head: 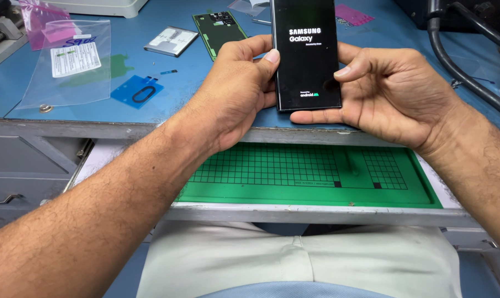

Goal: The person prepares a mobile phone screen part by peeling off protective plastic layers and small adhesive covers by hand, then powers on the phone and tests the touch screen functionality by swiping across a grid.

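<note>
I see both hands holding one black smartphone [307,52] above the front edge of the blue workbench [167,105]. The phone stands nearly upright in the view, its long axis running away from me: the bottom end points toward my body and the top end runs off the upper edge of the frame. Its screen faces the camera, dark apart from white start-up lettering.

My left hand [236,91] is clamped on the phone's left edge, the thumb pressed against the side near the middle and the fingers curled behind it. My right hand [396,91] is closed on the right edge: the thumb lies against the side of the screen, and one finger runs under the bottom end, touching it. The other right fingers are hidden behind the phone.

Below the hands, a pulled-out tray carries a green gridded work mat [316,182], well under the phone and not touching it.

On the bench behind the left hand lies a green phone back cover [219,30], inner side up, just beside a grey flat rectangular part [171,41]. Further left sit a blue adhesive sheet [136,91] with an oval cut-out and a clear plastic bag [67,63] with a white label. A thick black cable [459,60] crosses the bench at the far right.
</note>
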